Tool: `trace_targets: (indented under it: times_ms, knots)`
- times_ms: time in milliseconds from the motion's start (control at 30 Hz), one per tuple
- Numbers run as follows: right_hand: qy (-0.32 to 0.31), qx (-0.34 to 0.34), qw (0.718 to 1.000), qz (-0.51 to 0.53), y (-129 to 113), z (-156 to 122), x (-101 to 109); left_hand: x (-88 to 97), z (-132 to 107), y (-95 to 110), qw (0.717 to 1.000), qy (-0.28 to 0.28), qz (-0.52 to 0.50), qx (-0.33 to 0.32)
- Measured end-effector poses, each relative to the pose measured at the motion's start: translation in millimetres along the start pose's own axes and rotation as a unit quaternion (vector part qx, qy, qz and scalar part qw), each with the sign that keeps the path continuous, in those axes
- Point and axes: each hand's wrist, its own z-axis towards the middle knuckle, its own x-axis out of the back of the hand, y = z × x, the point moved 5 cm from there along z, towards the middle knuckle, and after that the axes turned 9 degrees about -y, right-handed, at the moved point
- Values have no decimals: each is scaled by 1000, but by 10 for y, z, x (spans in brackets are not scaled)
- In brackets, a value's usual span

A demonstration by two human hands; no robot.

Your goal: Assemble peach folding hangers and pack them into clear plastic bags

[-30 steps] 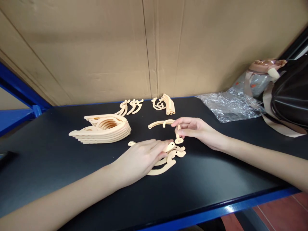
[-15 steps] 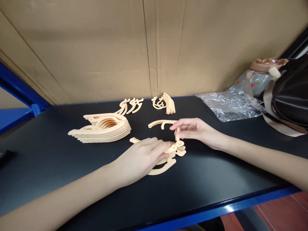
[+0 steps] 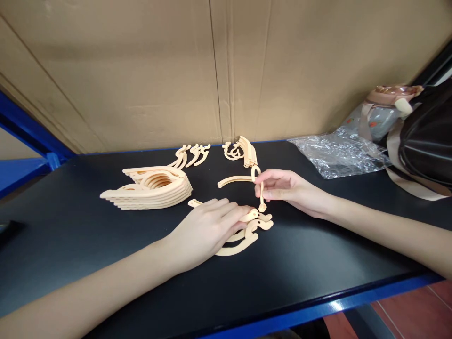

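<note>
My left hand (image 3: pixel 208 228) is closed over a cream plastic hanger arm (image 3: pixel 250 216), whose far end sticks out behind the knuckles. Below its fingers, more curved hanger parts (image 3: pixel 237 250) lie on the black tabletop, partly covered by the hand. My right hand (image 3: pixel 284 186) pinches a cream hanger hook (image 3: pixel 262 201) upright between thumb and fingers. The hook's round lower end hangs just above the left hand's parts; whether it touches them I cannot tell. Behind the right fingertips lies a loose curved hanger arm (image 3: pixel 233 180).
A neat stack of cream hanger pieces (image 3: pixel 155 197) stands at left. Behind it are several loose hooks (image 3: pixel 192 155) and a bundle of hanger arms (image 3: pixel 249 153). Clear plastic wrap (image 3: pixel 339 153), a bottle (image 3: pixel 383 110) and a dark bag (image 3: pixel 429 136) sit at right. Cardboard (image 3: pixel 148 70) closes off the back.
My right hand has turned the hook upright and drawn it slightly away from the arm in my left hand. The hook's curved top now shows above the fingers. My left hand has barely moved.
</note>
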Motion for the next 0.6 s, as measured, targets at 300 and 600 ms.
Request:
trace_targets:
  times_ms: [300,600]
  knots:
    - [-6,-22,1000,-12,24,8,-32,-5,-5,28,998,16,51,-25]
    - [13,-16,1000,-11,-3,14,-52,-29,-16,26,995,11,89,-41]
